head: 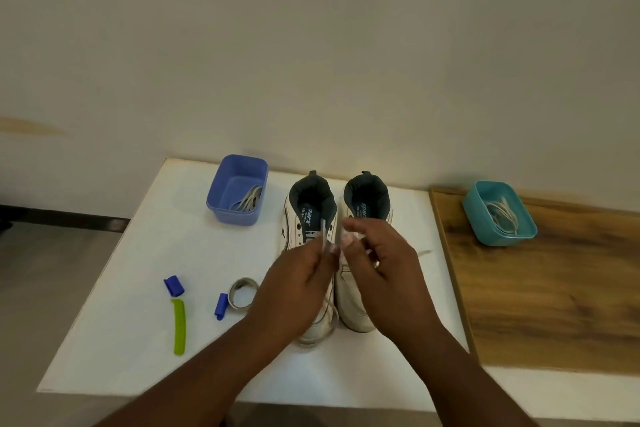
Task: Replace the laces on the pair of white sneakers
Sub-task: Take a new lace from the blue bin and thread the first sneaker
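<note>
- Now, the white table (145,340) carries it all, a wooden top (554,288) butting against its right side.
- The two sneakers (349,295) stand side by side at centre, heels toward the wall.
- Left hand (294,284) pinches a lace (323,236) end, held upright over the left shoe; right hand (381,263) hovers just beside it, fingers curled, and I cannot tell whether it holds anything.
- This reads as threading a lace; the next move likely calls for steering that tip into an eyelet.
- Blue tub (239,191) and teal tub (500,215) each hold laces.
- Tape roll (242,291), green strip (179,326) and two blue clips (173,285) lie left.
</note>
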Demonstrator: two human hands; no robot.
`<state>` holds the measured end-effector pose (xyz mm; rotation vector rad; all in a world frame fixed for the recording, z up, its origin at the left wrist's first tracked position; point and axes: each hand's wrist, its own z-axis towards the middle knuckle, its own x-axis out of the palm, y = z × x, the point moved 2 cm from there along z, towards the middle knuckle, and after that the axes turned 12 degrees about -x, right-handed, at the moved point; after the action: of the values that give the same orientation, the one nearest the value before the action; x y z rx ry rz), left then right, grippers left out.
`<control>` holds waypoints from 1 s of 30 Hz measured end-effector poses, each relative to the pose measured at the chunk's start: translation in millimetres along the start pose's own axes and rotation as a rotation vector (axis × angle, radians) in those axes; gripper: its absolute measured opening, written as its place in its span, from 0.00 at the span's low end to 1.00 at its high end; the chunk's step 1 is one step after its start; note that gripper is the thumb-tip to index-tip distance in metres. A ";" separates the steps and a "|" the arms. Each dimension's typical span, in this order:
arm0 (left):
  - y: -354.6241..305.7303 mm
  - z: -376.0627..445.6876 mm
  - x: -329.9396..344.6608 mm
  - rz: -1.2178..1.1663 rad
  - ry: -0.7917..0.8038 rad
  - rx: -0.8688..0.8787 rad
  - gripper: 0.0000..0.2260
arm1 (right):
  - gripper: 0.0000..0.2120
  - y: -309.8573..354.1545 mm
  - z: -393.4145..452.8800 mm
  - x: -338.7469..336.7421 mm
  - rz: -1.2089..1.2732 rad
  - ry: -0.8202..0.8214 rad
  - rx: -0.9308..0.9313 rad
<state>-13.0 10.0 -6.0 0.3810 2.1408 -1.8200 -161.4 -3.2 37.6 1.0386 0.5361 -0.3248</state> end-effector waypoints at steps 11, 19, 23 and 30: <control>1.1 8.6 -33.3 0.089 -0.154 -0.102 0.05 | 0.10 -16.8 2.7 11.8 0.141 -0.106 0.139; 29.9 26.0 -42.5 0.364 -0.251 -0.263 0.14 | 0.07 -22.5 1.8 41.3 -0.316 0.105 0.085; 32.2 28.7 -24.1 0.535 -0.140 -0.324 0.21 | 0.07 -22.6 0.2 44.7 -0.393 0.172 0.087; 33.2 30.8 -37.3 0.287 -0.136 -0.256 0.12 | 0.07 -21.8 0.8 55.5 -0.477 0.215 -0.007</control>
<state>36.0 -15.3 -25.9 0.4607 2.0689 -1.3591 -126.1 -14.5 -9.1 0.9356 0.9824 -0.6345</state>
